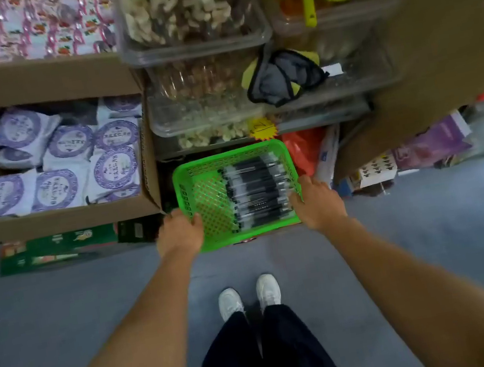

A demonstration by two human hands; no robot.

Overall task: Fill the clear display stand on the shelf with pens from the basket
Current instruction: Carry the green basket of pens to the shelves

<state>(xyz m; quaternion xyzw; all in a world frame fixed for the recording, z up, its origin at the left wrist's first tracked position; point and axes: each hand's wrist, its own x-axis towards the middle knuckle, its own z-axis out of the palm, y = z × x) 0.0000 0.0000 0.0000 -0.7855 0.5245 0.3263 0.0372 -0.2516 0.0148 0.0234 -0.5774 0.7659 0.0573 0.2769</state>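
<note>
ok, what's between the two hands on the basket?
Head view: between the left hand and right hand lies the green basket's mesh floor and a row of pens.

Green lattice basket point(206, 208) – black pens point(256, 190) stacked crosswise, right side

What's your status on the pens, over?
Left hand and right hand grip green plastic mesh basket by near corners. Black-and-clear pens lie stacked inside. Clear display stand not in view.

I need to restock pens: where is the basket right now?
In the head view, the green basket sits centre frame, gripped by the left hand and right hand, just below the stacked clear tubs.
</note>
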